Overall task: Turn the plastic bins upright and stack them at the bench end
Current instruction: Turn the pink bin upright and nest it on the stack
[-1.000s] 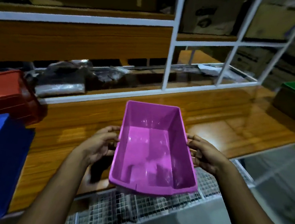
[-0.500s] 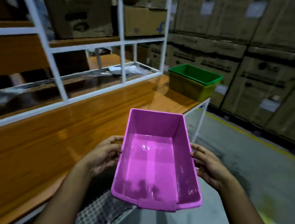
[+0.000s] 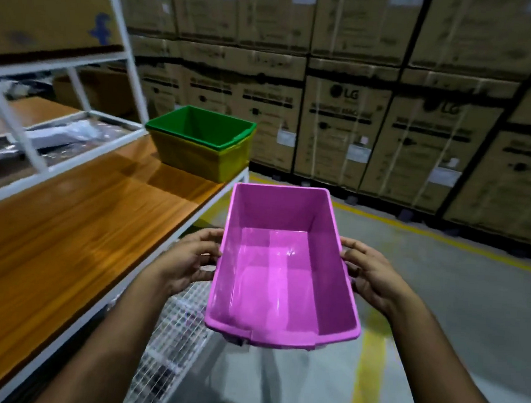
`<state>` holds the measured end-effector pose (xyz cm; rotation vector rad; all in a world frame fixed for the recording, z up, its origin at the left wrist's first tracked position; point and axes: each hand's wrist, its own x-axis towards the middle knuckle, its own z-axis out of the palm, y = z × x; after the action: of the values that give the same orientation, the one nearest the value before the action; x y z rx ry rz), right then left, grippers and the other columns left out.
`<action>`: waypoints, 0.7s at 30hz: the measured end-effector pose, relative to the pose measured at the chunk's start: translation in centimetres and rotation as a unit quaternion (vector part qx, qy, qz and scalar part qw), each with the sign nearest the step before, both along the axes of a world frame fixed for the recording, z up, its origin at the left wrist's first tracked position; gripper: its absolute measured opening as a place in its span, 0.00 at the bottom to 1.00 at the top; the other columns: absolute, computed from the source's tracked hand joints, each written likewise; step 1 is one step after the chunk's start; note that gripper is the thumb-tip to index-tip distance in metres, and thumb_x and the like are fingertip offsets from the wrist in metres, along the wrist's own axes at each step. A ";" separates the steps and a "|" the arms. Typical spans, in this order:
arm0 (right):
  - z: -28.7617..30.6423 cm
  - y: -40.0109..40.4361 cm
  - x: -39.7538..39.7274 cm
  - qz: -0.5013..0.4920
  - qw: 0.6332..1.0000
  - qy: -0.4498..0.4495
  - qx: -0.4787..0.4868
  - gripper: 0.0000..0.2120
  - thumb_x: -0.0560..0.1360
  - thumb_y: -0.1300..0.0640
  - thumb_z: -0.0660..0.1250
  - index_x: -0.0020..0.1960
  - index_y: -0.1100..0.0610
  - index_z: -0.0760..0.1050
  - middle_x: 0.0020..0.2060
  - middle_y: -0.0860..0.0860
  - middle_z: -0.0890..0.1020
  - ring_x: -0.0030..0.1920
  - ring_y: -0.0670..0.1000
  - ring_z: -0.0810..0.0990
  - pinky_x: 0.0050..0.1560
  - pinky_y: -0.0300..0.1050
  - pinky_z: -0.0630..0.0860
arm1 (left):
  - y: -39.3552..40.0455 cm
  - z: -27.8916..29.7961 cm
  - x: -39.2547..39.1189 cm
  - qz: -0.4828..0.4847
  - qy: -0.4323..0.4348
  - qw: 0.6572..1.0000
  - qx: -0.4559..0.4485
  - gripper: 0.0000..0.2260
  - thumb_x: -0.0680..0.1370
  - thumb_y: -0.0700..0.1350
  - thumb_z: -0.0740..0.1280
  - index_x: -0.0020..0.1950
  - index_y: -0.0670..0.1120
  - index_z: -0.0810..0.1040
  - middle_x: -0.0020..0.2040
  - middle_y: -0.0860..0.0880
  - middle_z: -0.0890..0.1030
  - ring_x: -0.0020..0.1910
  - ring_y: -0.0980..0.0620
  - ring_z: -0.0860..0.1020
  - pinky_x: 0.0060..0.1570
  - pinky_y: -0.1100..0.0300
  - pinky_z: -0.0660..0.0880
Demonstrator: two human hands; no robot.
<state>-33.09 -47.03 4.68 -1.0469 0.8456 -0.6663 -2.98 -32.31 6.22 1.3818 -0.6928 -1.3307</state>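
From the head camera, we see a pink bin [image 3: 284,266] held up in the air, open side up, off the right side of the bench [image 3: 64,233] and over the grey floor [image 3: 471,313]. Our left hand [image 3: 186,262] presses on the bin's left wall, fingers curled around it. Our right hand [image 3: 375,276] presses on the right wall the same way (so both hands are closed on the bin). The bin looks empty inside, and its shiny bottom catches the light.

At the far end of the bench sits a green bin [image 3: 200,126], right way up, nested inside a yellow bin [image 3: 197,158]. They are well ahead of the pink bin and a little to its left.

The bench top is brown wood with a white edge. A white shelf frame [image 3: 121,40] stands along its left side, with a cardboard box [image 3: 44,9] on a shelf. Below the bench edge, near our left arm, we see a white wire mesh [image 3: 177,337]. A yellow line [image 3: 367,384] is painted on the floor. Tall stacked cartons [image 3: 343,128] fill the back wall.
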 end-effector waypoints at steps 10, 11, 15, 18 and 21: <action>2.0 -18.5 0.3 -0.106 0.994 0.016 -0.035 0.13 0.77 0.66 0.61 0.56 0.54 0.80 0.40 0.53 0.81 0.32 0.48 0.74 0.31 0.39 0.75 | -24.9 1.5 2.0 -0.071 -0.006 0.997 -0.036 0.20 0.74 0.31 0.59 0.63 0.45 0.76 0.50 0.42 0.78 0.44 0.48 0.76 0.38 0.56 0.77; 2.3 -20.2 0.5 -0.117 0.992 0.014 -0.040 0.13 0.77 0.66 0.62 0.56 0.55 0.80 0.41 0.54 0.81 0.32 0.48 0.74 0.31 0.39 0.74 | -27.0 1.9 2.2 -0.075 -0.013 0.996 -0.037 0.20 0.73 0.32 0.59 0.62 0.46 0.76 0.49 0.43 0.78 0.43 0.49 0.76 0.38 0.56 0.76; 3.4 -27.1 1.7 -0.139 0.989 0.005 -0.057 0.16 0.72 0.63 0.65 0.58 0.54 0.82 0.45 0.56 0.77 0.34 0.49 0.67 0.33 0.38 0.70 | -34.5 3.6 3.1 -0.088 -0.025 0.995 -0.036 0.19 0.74 0.32 0.60 0.59 0.48 0.78 0.44 0.47 0.78 0.41 0.51 0.76 0.39 0.56 0.74; 4.2 -31.8 2.9 -0.135 0.988 -0.001 -0.069 0.16 0.76 0.67 0.61 0.59 0.57 0.81 0.40 0.52 0.81 0.30 0.45 0.70 0.29 0.36 0.71 | -38.8 4.8 4.4 -0.085 -0.020 0.995 -0.046 0.19 0.73 0.32 0.61 0.60 0.46 0.78 0.47 0.45 0.80 0.42 0.51 0.77 0.40 0.55 0.76; 4.7 -37.1 4.5 -0.098 0.993 -0.013 -0.071 0.16 0.77 0.68 0.59 0.57 0.58 0.81 0.36 0.51 0.80 0.28 0.44 0.70 0.28 0.35 0.70 | -42.6 5.7 6.0 -0.064 -0.027 0.996 -0.050 0.19 0.73 0.32 0.61 0.62 0.44 0.78 0.49 0.44 0.80 0.43 0.50 0.78 0.41 0.54 0.78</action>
<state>-28.56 -84.17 9.38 -1.0881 0.8965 -0.9138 3.04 -74.88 11.87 1.3144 -0.8856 -1.3429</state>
